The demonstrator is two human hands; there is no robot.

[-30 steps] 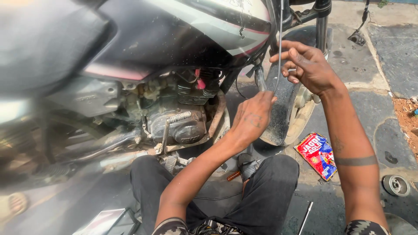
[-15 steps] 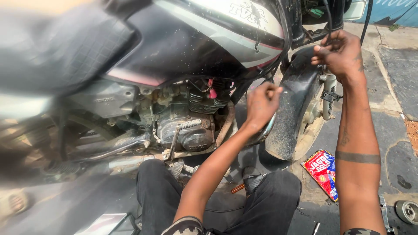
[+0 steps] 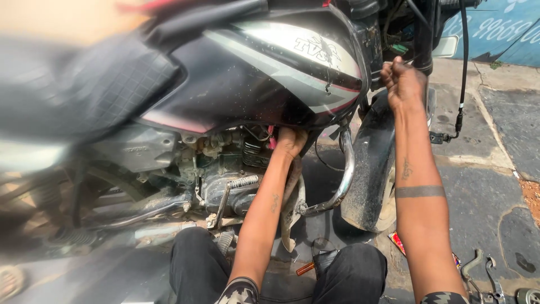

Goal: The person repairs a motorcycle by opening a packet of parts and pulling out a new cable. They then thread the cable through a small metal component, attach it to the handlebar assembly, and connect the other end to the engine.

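I sit on the ground beside a black motorcycle with a grey-striped fuel tank [image 3: 270,73]. My left hand [image 3: 289,142] reaches up under the tank's lower edge, just above the engine [image 3: 225,174]. Its fingers are tucked out of sight, so I cannot tell whether they hold anything. My right hand [image 3: 402,81] is raised in a closed fist beside the steering neck, above the front mudguard [image 3: 371,169]. Nothing shows in that fist.
A chrome crash guard [image 3: 344,169] curves down between my arms. A black cable [image 3: 463,73] hangs at the right. On the paved ground lie a red packet [image 3: 398,242], metal tools [image 3: 478,270] and an orange-handled tool [image 3: 306,268].
My left hand moved from the open space near the front wheel up under the tank. My right hand, which pinched a thin cable earlier, rose to the steering neck and closed into a fist.
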